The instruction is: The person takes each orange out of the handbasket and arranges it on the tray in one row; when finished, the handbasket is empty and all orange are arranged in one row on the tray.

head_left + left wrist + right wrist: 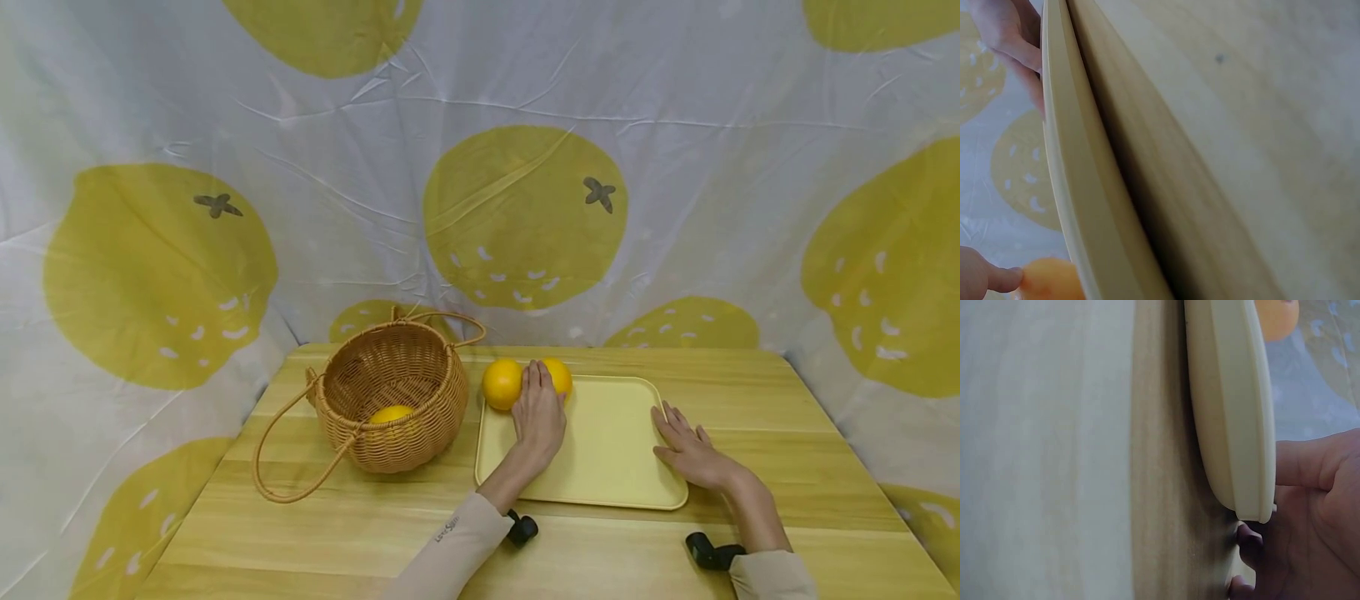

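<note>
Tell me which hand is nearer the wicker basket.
Left. The left hand is by two oranges, right of the wicker basket; the right hand is farther right, at the tray edge.

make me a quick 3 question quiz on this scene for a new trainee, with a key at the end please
1. Multiple choice: what can be seen inside the wicker basket?
a) a spoon
b) a round fruit
c) a folded cloth

2. True or false: the right hand is at the right edge of the tray.

3. Fill the gap: the two yellow-orange fruits outside the basket are beside each other, and the person's ____ hand is on them.

Key
1. b: its top shows above the near rim.
2. True: the head view shows it there, with the fingers extended.
3. left: the left hand partly covers the fruit on the right.
</note>
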A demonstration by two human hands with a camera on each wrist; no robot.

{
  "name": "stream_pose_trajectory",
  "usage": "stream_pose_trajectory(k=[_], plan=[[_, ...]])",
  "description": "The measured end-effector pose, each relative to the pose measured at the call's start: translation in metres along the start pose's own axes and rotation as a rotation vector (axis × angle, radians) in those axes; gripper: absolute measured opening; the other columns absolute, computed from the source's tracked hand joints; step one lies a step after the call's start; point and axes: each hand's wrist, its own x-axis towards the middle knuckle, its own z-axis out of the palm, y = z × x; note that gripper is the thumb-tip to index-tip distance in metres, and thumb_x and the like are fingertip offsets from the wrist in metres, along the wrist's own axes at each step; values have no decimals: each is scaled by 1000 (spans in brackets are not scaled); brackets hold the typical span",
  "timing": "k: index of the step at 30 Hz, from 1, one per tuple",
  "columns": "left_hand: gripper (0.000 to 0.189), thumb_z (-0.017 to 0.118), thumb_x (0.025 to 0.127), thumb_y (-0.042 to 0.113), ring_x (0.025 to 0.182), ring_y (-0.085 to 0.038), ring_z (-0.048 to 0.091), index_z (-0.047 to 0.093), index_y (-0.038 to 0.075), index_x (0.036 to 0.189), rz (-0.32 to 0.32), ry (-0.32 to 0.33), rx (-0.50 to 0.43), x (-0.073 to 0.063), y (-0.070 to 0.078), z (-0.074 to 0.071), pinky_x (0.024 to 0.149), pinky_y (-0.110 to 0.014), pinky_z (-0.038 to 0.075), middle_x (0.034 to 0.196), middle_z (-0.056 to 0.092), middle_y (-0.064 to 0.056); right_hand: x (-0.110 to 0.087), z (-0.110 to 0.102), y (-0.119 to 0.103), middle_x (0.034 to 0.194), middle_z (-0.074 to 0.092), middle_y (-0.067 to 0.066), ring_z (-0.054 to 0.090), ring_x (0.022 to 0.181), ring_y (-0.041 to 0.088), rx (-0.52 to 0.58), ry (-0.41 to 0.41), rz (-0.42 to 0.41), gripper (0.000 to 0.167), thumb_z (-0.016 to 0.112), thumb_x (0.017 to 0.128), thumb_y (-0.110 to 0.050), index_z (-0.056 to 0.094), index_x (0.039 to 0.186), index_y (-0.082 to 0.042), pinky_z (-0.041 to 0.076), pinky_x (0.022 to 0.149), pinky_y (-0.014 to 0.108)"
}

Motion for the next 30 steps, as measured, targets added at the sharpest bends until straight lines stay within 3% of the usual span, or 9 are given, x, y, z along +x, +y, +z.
stream_pose_trajectory(k=[9, 30], plan=[[65, 73, 97, 26, 136, -33, 59, 51, -8, 147, -10, -51, -4, 0, 1, -2, 80, -43, 64, 152, 55, -21, 0, -1, 0, 164, -15, 39, -20, 151, 58, -2, -2, -2, 75, 51, 108, -17, 5, 160, 14, -25, 111, 75], [65, 76, 95, 26, 136, -33, 58, 53, -7, 146, 12, -30, 17, -1, 0, -8, 76, -44, 64, 150, 56, -20, 1, 0, -1, 165, -15, 38, -20, 151, 57, 5, 0, 8, 75, 50, 108, -17, 5, 160, 13, -25, 112, 74]])
